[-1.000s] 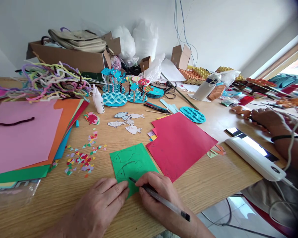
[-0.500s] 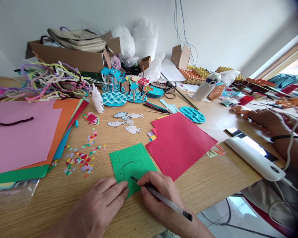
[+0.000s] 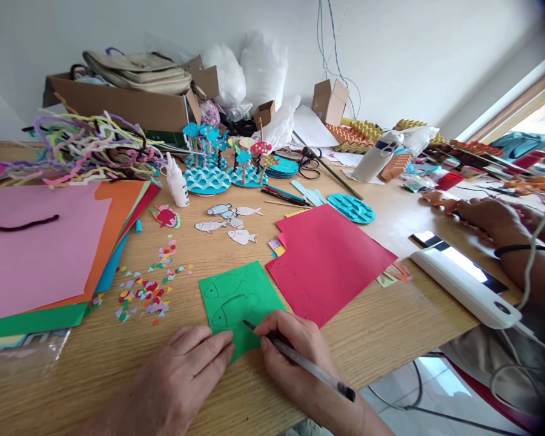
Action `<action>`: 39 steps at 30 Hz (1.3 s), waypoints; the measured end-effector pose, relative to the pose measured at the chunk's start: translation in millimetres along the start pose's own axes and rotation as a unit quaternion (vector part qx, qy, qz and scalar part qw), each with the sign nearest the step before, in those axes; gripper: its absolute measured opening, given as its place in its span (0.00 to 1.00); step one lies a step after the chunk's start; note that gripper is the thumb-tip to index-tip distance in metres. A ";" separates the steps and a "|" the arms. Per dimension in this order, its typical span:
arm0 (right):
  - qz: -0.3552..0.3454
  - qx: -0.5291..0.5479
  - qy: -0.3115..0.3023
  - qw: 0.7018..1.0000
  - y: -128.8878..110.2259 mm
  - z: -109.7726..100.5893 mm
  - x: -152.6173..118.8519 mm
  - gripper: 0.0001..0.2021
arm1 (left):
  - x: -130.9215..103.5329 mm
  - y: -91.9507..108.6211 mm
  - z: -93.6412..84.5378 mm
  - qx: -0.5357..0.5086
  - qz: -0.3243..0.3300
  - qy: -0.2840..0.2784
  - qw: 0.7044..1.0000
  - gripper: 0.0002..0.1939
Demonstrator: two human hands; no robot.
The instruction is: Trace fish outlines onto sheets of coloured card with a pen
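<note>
Tabletop (image 3: 381,339) under green paper (image 3: 240,303), beneath the pen (image 3: 300,360) in the right grip (image 3: 295,357).

Two drawn fish (image 3: 229,310), one glue bottle (image 3: 177,183), one beige satchel (image 3: 138,72), two bulging sacks (image 3: 264,71).

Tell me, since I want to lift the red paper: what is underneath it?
From under the red paper, a yellow edge and small multicoloured scraps poke out on the left. Anything wholly beneath it is covered.
</note>
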State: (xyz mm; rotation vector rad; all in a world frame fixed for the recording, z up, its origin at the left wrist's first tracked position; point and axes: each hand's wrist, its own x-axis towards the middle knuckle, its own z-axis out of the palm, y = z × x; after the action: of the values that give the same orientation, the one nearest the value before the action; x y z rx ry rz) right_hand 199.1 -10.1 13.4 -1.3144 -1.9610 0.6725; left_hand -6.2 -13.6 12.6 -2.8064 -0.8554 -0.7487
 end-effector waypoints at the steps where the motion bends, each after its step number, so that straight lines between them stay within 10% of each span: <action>1: 0.001 0.000 0.001 1.000 0.4 -0.1 0.1 0.08 | -0.8 -0.1 0.1 0.000 0.001 -0.007 1.000 0.23; 39: -0.033 0.017 -0.055 0.998 -0.1 1.1 0.3 0.09 | -10.7 4.3 12.5 -0.043 -0.044 -0.004 0.998 0.22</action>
State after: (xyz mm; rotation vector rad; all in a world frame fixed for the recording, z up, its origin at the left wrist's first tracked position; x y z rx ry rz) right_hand 198.1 -9.9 12.9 -1.2092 -2.0637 0.7564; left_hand -6.2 -19.4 -3.5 -2.8635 -0.9757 -0.8066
